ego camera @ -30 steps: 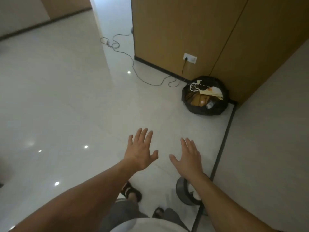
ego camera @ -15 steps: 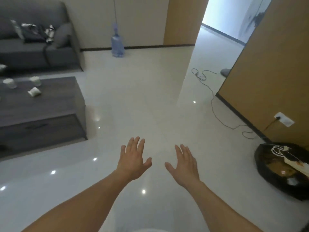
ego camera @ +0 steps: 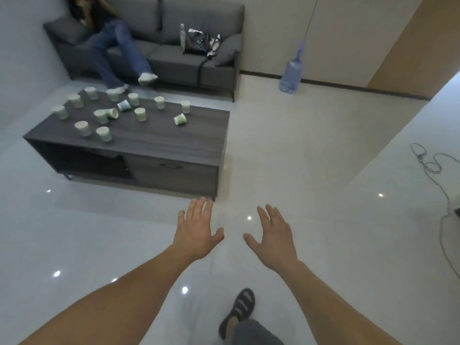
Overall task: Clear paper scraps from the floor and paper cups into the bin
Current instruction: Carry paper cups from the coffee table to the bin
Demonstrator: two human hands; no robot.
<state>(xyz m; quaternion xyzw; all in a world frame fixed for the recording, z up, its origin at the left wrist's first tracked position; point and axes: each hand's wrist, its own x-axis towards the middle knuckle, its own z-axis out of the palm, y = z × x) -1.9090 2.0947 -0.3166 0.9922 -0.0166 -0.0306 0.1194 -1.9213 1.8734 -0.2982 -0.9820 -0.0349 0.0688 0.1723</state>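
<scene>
Several white-and-green paper cups [ego camera: 140, 114] are scattered over the dark grey coffee table [ego camera: 189, 143] at the upper left; most stand upright, a few lie on their sides, such as the tipped cup [ego camera: 180, 119]. My left hand [ego camera: 196, 229] and my right hand [ego camera: 273, 235] are held out in front of me over the white floor, fingers spread, both holding nothing. They are well short of the table's near right corner. No bin and no paper scraps are in view.
A person sits on the grey sofa [ego camera: 174, 56] behind the table, legs stretched toward it. A water bottle [ego camera: 292, 74] stands by the far wall. A cable [ego camera: 433, 168] trails over the floor at the right. My sandalled foot [ego camera: 239, 310] is below.
The view has swung left from the black bin by the wooden wall to the coffee table and sofa. Both hands stay open and empty in front of me.
</scene>
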